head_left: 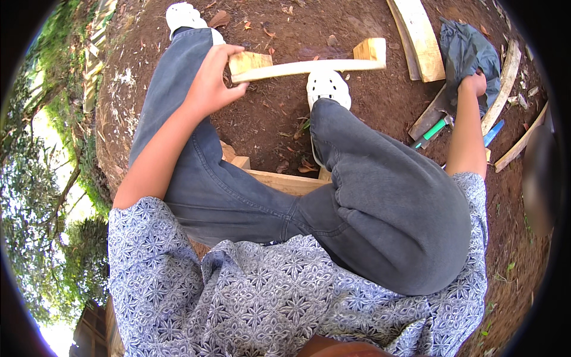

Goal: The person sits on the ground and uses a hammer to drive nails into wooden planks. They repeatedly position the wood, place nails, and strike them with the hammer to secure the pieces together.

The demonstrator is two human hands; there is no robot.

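A pale wooden slat (pixel 303 70) with a wooden block (pixel 370 50) at its far right end and another block (pixel 253 60) at its left end lies across in front of me. My left hand (pixel 212 84) is closed round the left end, thumb below and fingers above. The slat passes just above the toe of my white clog (pixel 329 87). Out to the right, my right hand (pixel 473 85) grips a dark grey plastic bag (pixel 468 50); the bag partly covers its fingers, and its contents cannot be seen.
A green-handled hammer (pixel 433 132) and a blue tool (pixel 493 134) lie on the brown soil below the bag. Planks (pixel 423 41) and a curved wood strip (pixel 505 83) lie at the right. A wooden piece (pixel 288 182) is under my legs. Greenery (pixel 53 149) borders the left.
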